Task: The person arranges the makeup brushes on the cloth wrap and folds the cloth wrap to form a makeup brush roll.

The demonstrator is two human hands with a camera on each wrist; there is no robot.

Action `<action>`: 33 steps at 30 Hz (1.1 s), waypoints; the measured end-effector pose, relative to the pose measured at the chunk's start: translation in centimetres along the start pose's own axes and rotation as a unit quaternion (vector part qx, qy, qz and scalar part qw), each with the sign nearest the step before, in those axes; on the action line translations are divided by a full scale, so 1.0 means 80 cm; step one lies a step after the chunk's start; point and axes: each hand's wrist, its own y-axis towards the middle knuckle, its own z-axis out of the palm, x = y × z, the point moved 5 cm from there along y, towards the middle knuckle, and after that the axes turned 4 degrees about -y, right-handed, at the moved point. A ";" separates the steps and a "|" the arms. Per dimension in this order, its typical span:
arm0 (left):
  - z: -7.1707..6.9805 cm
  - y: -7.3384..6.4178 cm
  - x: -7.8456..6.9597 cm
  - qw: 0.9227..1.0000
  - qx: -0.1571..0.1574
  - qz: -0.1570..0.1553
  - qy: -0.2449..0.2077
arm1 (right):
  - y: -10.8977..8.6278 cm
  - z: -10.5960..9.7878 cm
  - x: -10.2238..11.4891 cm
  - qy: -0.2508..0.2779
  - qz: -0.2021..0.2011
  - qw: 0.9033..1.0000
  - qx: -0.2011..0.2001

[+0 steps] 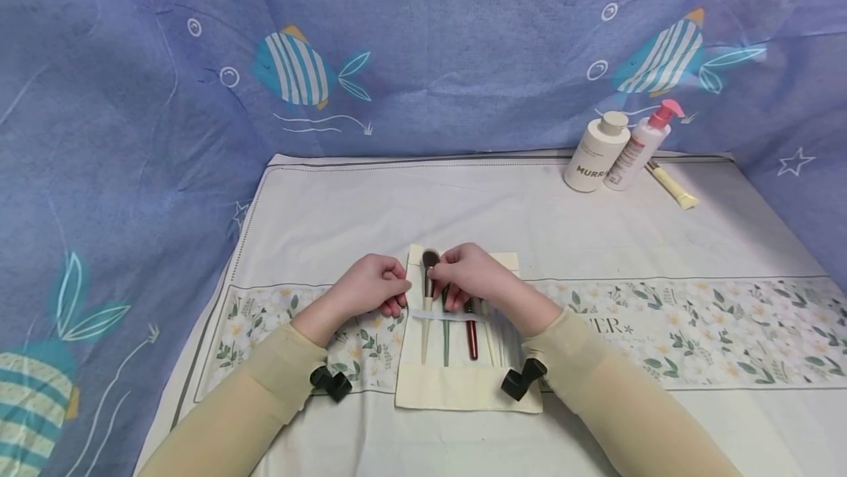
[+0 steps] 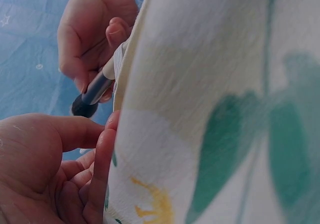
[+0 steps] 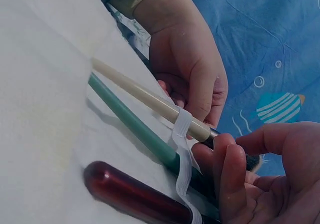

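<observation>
"Brush position, seen from your spot?"

"Pale-handled brush point(image 1: 426, 334) lies along the left side of a cream cloth case point(image 1: 463, 389); dark bristles toward the case's far edge, handle beneath a white elastic band point(image 3: 184, 154)"

"State of the right hand point(image 1: 476, 271)?"

"Grip pinching: thumb and fingers on the dark ferrule of that same brush, just below the bristles"

"And the left hand point(image 1: 373, 286)?"

"Grip pinching too, thumb against fingertips at the case's left edge, just beside the brush head"

"Other contents?"

"Going right: a green-handled brush point(image 1: 446, 341), then a dark red handle point(image 1: 472, 341), both passing under the band; slender pale handles point(image 1: 490, 345) come after"

"Surroundings?"

"Case lies open on the cloth-covered surface point(image 1: 397, 220). Well apart, far right: a white bottle point(image 1: 595, 157) stands beside a pink-topped pump bottle point(image 1: 638, 157), and a pale yellow tube point(image 1: 671, 184) lies just right of them"
</observation>
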 end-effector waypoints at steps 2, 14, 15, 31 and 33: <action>0.000 -0.001 0.000 1.000 0.001 0.000 0.000 | 0.000 0.002 -0.001 -0.002 0.005 1.000 0.005; -0.001 0.000 0.000 1.000 -0.001 -0.001 0.005 | -0.002 0.007 -0.009 -0.017 0.009 1.000 -0.016; -0.001 0.000 0.000 1.000 -0.001 -0.002 0.006 | -0.002 0.006 -0.009 -0.014 0.007 1.000 -0.018; 0.001 0.000 0.000 1.000 -0.002 0.010 0.009 | -0.043 -0.043 -0.009 -0.046 -0.038 0.996 -0.069; 0.001 0.000 0.002 1.000 0.000 0.008 0.009 | -0.049 -0.052 -0.019 -0.058 -0.039 0.995 -0.078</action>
